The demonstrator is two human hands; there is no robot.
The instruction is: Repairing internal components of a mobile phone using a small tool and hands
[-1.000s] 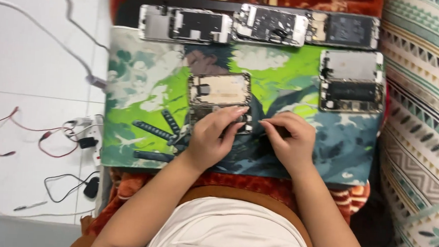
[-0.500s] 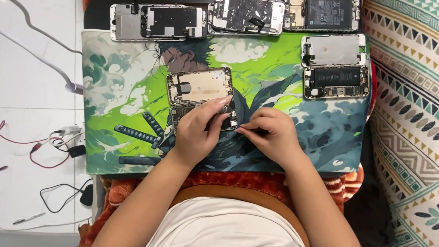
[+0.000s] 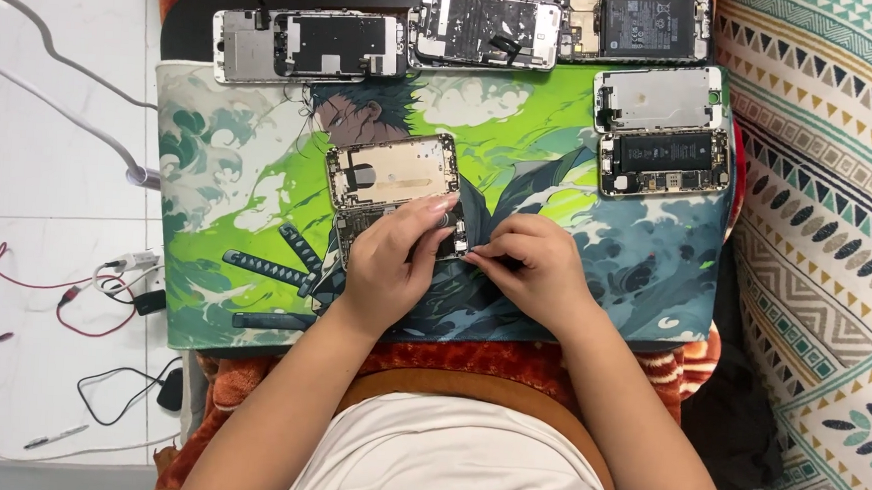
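**Two hands at an opened phone on a printed work mat**

An opened phone point(image 3: 395, 178), gold-coloured inside, lies near the centre of the green illustrated mat point(image 3: 219, 214). The left hand point(image 3: 395, 263) covers the phone's lower half, fingers closed down onto it. The right hand point(image 3: 529, 265), at 3 o'clock from the left, has its fingertips pinched together at the phone's lower right corner; whether they hold anything cannot be told. At 12 o'clock, three dismantled phones point(image 3: 312, 45) lie in a row; at 2 o'clock, two more point(image 3: 661, 128). Red and black cables point(image 3: 76, 291) lie on the floor at 9 o'clock.
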